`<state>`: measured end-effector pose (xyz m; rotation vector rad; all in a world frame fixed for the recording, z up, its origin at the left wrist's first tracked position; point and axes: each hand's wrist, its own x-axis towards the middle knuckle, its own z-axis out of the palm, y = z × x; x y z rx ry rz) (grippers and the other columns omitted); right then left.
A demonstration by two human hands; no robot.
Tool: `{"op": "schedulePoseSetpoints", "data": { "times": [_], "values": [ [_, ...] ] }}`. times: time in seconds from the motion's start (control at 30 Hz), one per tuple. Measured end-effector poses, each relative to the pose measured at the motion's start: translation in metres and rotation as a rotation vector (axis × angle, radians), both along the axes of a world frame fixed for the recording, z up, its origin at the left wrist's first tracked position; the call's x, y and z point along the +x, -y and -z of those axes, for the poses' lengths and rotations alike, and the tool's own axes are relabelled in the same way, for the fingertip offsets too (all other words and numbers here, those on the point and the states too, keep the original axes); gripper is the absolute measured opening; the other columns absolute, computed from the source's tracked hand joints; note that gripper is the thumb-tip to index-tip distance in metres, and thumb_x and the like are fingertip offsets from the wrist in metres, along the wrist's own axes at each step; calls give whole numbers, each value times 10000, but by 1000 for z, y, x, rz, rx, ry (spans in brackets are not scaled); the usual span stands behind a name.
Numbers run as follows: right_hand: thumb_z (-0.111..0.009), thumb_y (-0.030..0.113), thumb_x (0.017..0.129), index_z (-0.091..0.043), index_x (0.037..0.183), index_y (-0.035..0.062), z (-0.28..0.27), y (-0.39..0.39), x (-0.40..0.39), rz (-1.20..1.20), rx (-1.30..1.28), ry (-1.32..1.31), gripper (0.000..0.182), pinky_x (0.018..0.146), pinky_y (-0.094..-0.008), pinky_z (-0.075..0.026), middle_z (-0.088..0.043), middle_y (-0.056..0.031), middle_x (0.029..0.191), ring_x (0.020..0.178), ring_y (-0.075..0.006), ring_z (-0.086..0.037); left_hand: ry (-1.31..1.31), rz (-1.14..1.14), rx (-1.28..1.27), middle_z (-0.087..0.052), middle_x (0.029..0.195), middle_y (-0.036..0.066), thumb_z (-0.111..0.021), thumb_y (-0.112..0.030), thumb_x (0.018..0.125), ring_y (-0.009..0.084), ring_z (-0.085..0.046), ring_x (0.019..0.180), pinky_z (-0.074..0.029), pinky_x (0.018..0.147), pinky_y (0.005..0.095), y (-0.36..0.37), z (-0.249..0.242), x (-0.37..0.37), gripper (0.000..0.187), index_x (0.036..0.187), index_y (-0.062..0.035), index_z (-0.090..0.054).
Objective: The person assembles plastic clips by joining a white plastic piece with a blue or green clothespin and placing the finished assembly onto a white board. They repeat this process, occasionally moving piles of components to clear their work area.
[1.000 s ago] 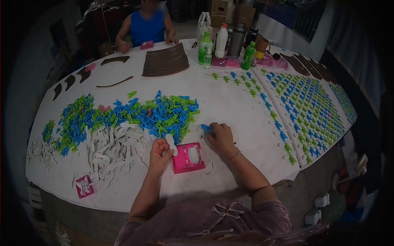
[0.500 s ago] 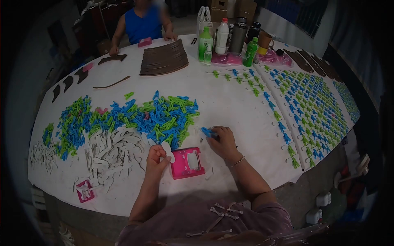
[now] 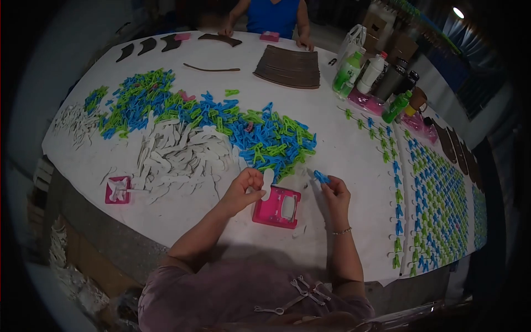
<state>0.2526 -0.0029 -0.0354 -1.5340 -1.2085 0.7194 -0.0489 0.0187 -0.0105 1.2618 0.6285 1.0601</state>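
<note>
My left hand (image 3: 244, 191) is closed in a pinch on a flat white strip (image 3: 268, 180) with rounded ends, held upright. The strip is just above the left back corner of a pink tray (image 3: 265, 214), which has a white pad in its right half. To the right of the tray, my right hand (image 3: 337, 195) pinches a blue clothespin (image 3: 321, 177) by one end. Behind both hands spreads a heap of blue and green clothespins (image 3: 276, 141). A pile of similar white strips (image 3: 185, 152) is at the left of my left hand.
Rows of hooked clothespins (image 3: 437, 205) cover the table's right side. Bottles (image 3: 347, 72) and a mug stand at the back right. Across the table, a person in a blue top (image 3: 271, 19) is beside stacked brown strips (image 3: 287, 67). A smaller pink tray (image 3: 118, 190) is at front left.
The camera view has turned and tilted, shifting the whole scene. My right hand has drawn slightly away from the pink tray with the blue clothespin. The left hand still holds the white strip.
</note>
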Motion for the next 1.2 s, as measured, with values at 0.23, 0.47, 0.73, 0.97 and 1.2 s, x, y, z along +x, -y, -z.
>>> {"op": "schedulePoseSetpoints", "data": {
  "times": [0.23,0.47,0.73,0.97,1.2],
  "values": [
    [-682,3,823,-590,1123,1,-58,30,-48,-220,161,-354,314,792,-209,-453,-593,5,935,894,-78,-565,78,4,-27,-521,900,-18,-655,23,784,61,-502,813,-407,762,229,2,-9,-4,349,1061,-85,-471],
    [-679,-24,819,-601,1141,-16,-74,49,-81,-355,181,-380,331,778,-217,-471,-608,-13,948,890,-85,-571,51,24,-46,-556,935,-4,-663,30,770,71,-529,853,-418,793,240,9,-18,-6,382,1090,-82,-488],
    [-681,-15,824,-629,1102,-20,-71,52,-92,-328,174,-254,282,726,-200,-472,-642,-33,949,831,-69,-573,6,44,32,-549,886,-3,-658,29,767,86,-527,828,-415,760,249,9,-22,-5,364,1075,-71,-491],
    [-684,-17,821,-629,1103,-8,-71,50,-96,-380,155,-247,288,631,-174,-447,-632,-14,931,784,-45,-548,-38,49,31,-536,822,-13,-663,12,756,82,-506,767,-404,708,236,9,-22,-3,358,1062,-73,-498],
    [-687,-18,816,-625,1109,-4,-70,50,-96,-376,137,-241,300,607,-175,-444,-623,-11,930,770,-46,-541,-94,53,106,-533,807,-9,-670,-2,750,85,-502,743,-407,685,242,8,-18,-3,359,1058,-69,-498]
  ]
}}
